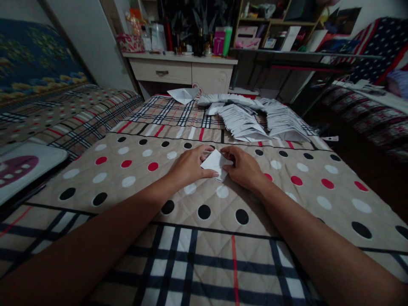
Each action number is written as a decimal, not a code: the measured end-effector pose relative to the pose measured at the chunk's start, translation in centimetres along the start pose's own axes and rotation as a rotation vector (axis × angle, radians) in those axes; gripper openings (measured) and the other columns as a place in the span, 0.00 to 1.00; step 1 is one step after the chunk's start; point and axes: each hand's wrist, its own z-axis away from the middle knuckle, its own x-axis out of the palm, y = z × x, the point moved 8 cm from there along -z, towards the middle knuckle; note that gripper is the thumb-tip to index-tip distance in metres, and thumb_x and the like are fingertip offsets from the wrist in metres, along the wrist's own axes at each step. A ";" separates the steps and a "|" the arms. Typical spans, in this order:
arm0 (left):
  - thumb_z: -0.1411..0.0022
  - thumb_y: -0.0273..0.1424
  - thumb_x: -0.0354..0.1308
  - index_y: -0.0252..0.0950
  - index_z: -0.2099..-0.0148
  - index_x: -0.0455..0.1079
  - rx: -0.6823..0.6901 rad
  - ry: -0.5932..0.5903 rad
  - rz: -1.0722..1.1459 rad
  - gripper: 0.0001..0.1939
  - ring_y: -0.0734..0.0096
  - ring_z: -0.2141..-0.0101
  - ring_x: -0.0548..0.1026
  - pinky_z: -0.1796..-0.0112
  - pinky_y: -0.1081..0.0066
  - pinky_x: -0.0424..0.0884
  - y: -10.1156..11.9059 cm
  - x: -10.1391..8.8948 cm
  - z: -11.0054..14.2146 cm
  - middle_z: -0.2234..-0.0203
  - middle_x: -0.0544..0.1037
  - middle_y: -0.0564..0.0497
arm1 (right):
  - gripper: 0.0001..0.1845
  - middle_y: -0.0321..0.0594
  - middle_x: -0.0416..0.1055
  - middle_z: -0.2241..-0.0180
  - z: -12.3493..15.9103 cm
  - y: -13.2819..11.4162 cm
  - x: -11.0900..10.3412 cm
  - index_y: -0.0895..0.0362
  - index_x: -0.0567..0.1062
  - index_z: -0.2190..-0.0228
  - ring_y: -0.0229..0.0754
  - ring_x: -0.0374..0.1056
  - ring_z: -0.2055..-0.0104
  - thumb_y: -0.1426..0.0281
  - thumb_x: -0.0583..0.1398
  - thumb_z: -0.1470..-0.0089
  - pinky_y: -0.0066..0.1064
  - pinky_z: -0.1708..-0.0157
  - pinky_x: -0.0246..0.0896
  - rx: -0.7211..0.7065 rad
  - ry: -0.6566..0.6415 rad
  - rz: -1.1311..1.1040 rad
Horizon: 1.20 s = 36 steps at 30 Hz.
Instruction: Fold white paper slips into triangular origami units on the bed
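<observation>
Between my two hands is a small folded piece of white paper (215,161), pointed at its top, held just over the dotted bedspread (172,180). My left hand (194,163) pinches its left side, the thumb lying along the lower edge. On the opposite side my right hand (242,166) grips the paper with curled fingers and thumb. Beyond the hands, long stacks of folded paper (244,123) lie on the bed, with another row of folded papers (283,119) to their right. A loose white sheet (183,95) rests at the far edge.
A white dresser (161,70) with bottles and boxes on top stands past the bed. To its right is a desk (306,53) with shelves above. At the left, a white case with a purple oval label (28,170) sits beside the bed.
</observation>
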 end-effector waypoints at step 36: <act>0.56 0.39 0.71 0.29 0.64 0.74 -0.307 0.341 0.729 0.21 0.71 0.79 0.73 0.80 0.75 0.68 -2.4 -1.2 0.5 0.75 0.78 0.48 | 0.27 0.37 0.74 0.63 1.0 -2.2 1.7 0.53 0.64 0.53 0.40 0.73 0.68 0.72 0.67 0.54 0.30 0.70 0.69 -0.003 -0.013 -1.013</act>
